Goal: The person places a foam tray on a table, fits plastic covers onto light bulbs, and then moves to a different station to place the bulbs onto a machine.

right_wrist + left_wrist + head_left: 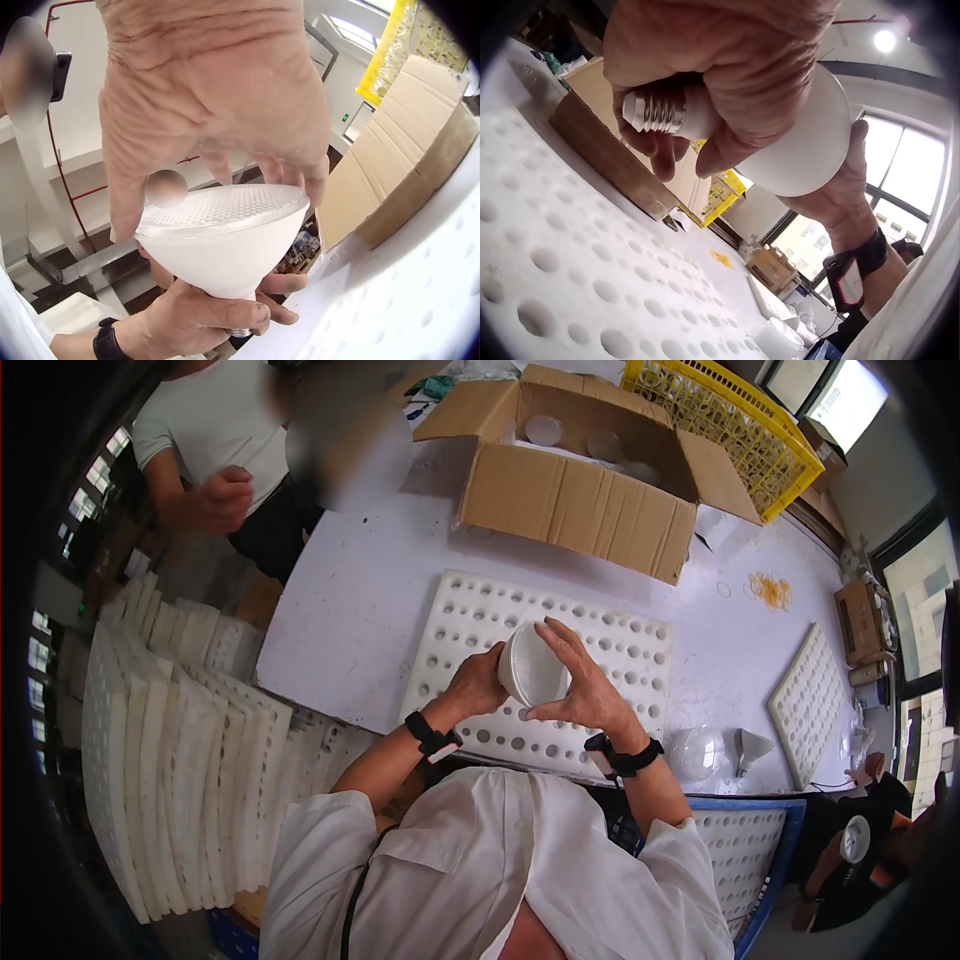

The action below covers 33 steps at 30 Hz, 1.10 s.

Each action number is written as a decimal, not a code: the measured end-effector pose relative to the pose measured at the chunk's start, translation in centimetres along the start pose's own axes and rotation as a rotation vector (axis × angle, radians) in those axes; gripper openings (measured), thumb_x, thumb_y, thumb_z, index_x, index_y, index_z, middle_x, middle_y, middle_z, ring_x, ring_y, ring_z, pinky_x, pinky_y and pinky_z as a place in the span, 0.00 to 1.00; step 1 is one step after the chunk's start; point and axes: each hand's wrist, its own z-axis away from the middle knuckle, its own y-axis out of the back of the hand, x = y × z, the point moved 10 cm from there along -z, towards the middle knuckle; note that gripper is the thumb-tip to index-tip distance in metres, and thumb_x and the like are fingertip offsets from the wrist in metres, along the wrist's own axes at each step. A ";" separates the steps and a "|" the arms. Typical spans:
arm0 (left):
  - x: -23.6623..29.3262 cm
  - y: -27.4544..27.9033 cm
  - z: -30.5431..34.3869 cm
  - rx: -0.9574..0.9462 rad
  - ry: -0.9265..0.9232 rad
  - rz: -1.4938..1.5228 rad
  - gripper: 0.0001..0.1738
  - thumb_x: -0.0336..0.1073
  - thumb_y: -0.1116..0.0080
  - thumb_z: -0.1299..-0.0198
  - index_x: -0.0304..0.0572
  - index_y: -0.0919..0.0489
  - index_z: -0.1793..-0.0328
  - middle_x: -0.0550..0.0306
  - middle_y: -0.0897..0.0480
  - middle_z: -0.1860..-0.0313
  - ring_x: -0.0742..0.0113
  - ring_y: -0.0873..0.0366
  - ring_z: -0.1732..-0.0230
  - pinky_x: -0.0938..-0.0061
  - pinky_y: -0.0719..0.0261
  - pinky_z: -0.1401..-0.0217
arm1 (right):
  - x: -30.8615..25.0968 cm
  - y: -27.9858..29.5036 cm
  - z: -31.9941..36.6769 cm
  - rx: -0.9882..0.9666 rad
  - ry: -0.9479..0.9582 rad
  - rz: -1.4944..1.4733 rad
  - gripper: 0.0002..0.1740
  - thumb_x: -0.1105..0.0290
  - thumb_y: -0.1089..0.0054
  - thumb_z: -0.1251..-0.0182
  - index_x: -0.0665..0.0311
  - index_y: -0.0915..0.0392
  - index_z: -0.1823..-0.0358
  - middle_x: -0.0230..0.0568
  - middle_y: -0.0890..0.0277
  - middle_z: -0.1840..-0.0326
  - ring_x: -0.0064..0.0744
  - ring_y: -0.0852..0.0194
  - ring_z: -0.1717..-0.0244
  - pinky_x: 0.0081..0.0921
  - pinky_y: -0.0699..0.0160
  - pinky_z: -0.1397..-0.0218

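A white reflector light bulb [535,668] is held between both hands above the white foam board [470,625] with rows of round holes. My left hand [478,680] grips the bulb around its narrow neck, and the metal screw base [656,111] sticks out past the fingers in the left wrist view. From the other side my right hand [585,685] spans the wide front, thumb and fingertips at opposite sides of the rim. The textured clear lens [225,204] faces the right palm, as the right wrist view shows.
Behind the board stands an open cardboard box [570,500] with round pieces inside, beside a yellow crate [735,435]. Rubber bands [770,592], another foam board [808,700] and two bulbs [697,753] lie to the right. Foam boards [180,760] are stacked at left. Two other people are near.
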 end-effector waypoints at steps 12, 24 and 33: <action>-0.8 -0.2 -1.0 -0.047 0.065 0.338 0.27 0.30 0.37 0.58 0.34 0.28 0.47 0.48 0.19 0.57 0.59 0.21 0.56 0.69 0.22 0.52 | -0.2 0.7 -0.4 0.168 0.068 -0.017 0.53 0.63 0.22 0.64 0.54 0.43 0.32 0.60 0.55 0.29 0.57 0.51 0.30 0.42 0.43 0.33; 0.3 -0.5 -0.1 -0.362 -0.014 0.894 0.39 0.51 0.42 0.44 0.39 0.42 0.32 0.53 0.34 0.38 0.65 0.39 0.36 0.66 0.37 0.36 | 0.5 1.3 -0.3 0.290 0.149 -0.064 0.45 0.76 0.25 0.66 0.54 0.32 0.39 0.58 0.44 0.33 0.56 0.42 0.35 0.39 0.35 0.37; -0.6 -1.5 0.0 -0.170 0.242 1.343 0.27 0.52 0.56 0.34 0.43 0.35 0.36 0.60 0.29 0.45 0.72 0.31 0.44 0.72 0.29 0.43 | 0.5 -1.2 0.2 0.212 0.250 0.308 0.49 0.77 0.26 0.68 0.50 0.35 0.37 0.56 0.59 0.28 0.63 0.62 0.28 0.48 0.48 0.31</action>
